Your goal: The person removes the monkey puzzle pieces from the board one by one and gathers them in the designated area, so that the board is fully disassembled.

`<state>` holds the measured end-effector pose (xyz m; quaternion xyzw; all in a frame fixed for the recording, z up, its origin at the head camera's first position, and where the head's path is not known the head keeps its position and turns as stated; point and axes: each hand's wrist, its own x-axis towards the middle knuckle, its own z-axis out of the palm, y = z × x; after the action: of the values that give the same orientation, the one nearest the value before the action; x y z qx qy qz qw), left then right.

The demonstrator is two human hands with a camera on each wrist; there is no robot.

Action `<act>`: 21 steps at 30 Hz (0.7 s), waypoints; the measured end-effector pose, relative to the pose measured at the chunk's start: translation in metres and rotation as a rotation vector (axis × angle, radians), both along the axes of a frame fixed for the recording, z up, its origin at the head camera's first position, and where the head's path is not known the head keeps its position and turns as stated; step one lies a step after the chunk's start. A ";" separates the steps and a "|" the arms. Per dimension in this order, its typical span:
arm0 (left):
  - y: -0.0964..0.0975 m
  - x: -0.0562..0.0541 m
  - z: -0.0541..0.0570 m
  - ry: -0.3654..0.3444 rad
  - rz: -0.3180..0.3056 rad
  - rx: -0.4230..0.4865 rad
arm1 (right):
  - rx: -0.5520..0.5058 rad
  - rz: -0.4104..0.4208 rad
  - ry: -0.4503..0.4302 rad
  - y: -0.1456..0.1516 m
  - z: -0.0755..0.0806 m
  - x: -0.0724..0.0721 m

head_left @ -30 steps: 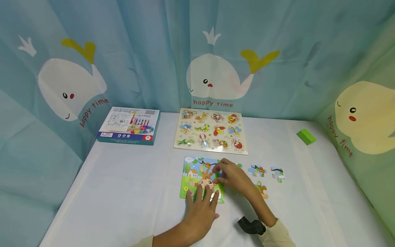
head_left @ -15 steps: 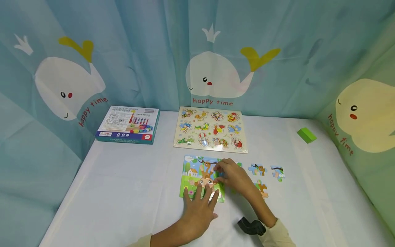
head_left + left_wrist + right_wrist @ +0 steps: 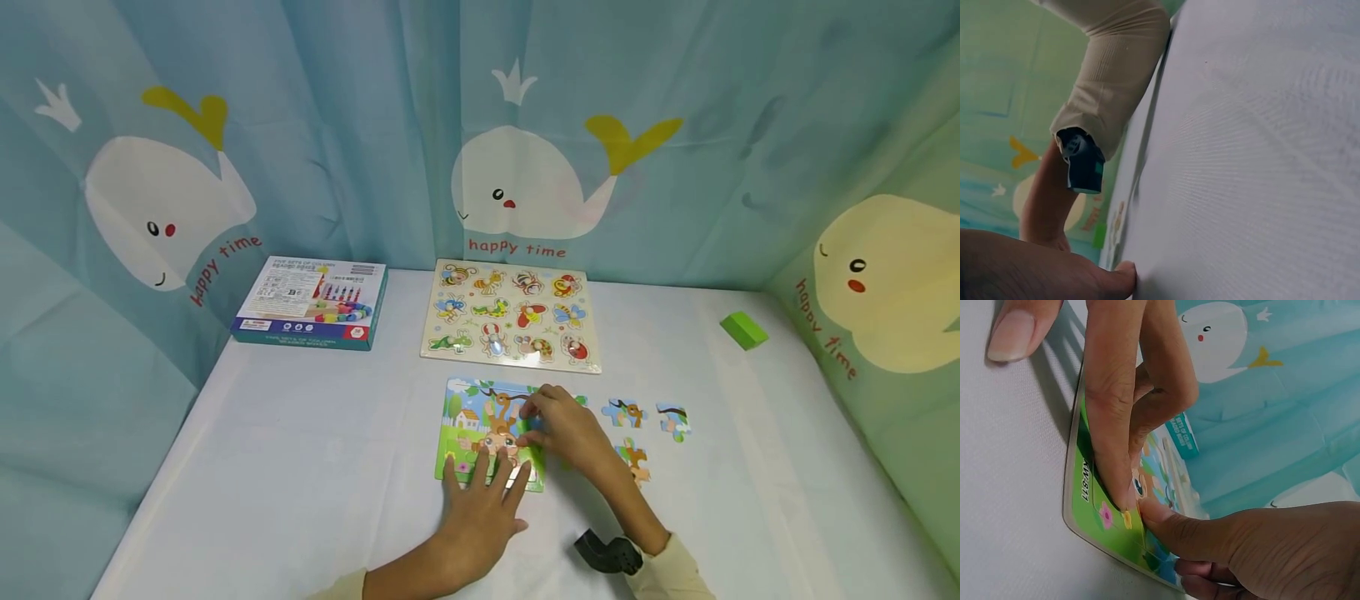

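Observation:
In the head view, a monkey jigsaw puzzle in a green-edged tray [image 3: 442, 458] lies before me. My left hand [image 3: 480, 521] rests spread over its lower edge, with straight fingertips touching the picture. At the tray's right side my right hand [image 3: 572, 433] pinches a blue-green puzzle piece [image 3: 532, 427] between thumb and curled fingers. The right wrist view has the right thumb [image 3: 1194, 534] down on the picture, close by a left finger [image 3: 1110, 394]. Much of the piece is hidden by the fingers. The left wrist view shows the left thumb [image 3: 1119, 280] on the white cloth, without the puzzle.
Loose jigsaw pieces [image 3: 624, 412] lie right of the tray, one partly behind the right hand. Behind stands an insect puzzle board [image 3: 512, 308], with a boxed bead set [image 3: 313, 304] to its left. A green block [image 3: 744, 331] sits far right. A curtain [image 3: 375, 167] encloses the table.
The left hand has slid slightly left, its index finger nearer the tray's left corner. The right hand keeps its place at the tray's right side.

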<state>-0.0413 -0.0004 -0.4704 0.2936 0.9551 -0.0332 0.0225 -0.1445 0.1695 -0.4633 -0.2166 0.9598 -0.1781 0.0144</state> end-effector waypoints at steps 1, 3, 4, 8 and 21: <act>0.000 0.000 -0.001 0.001 0.001 -0.004 | 0.001 0.002 -0.001 0.000 0.000 0.000; -0.001 0.001 -0.002 0.004 0.001 -0.014 | 0.004 0.004 -0.003 -0.001 0.000 0.000; -0.001 0.001 -0.003 0.006 -0.001 -0.013 | 0.005 0.005 -0.002 -0.001 0.000 0.000; -0.002 0.002 -0.005 0.025 -0.003 -0.013 | 0.020 0.001 0.000 -0.001 0.000 0.000; 0.000 0.002 -0.008 0.014 0.005 -0.011 | 0.027 -0.006 -0.001 -0.001 0.000 0.000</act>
<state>-0.0391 -0.0006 -0.4788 0.2906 0.9558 -0.0405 0.0173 -0.1444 0.1689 -0.4634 -0.2132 0.9628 -0.1651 0.0175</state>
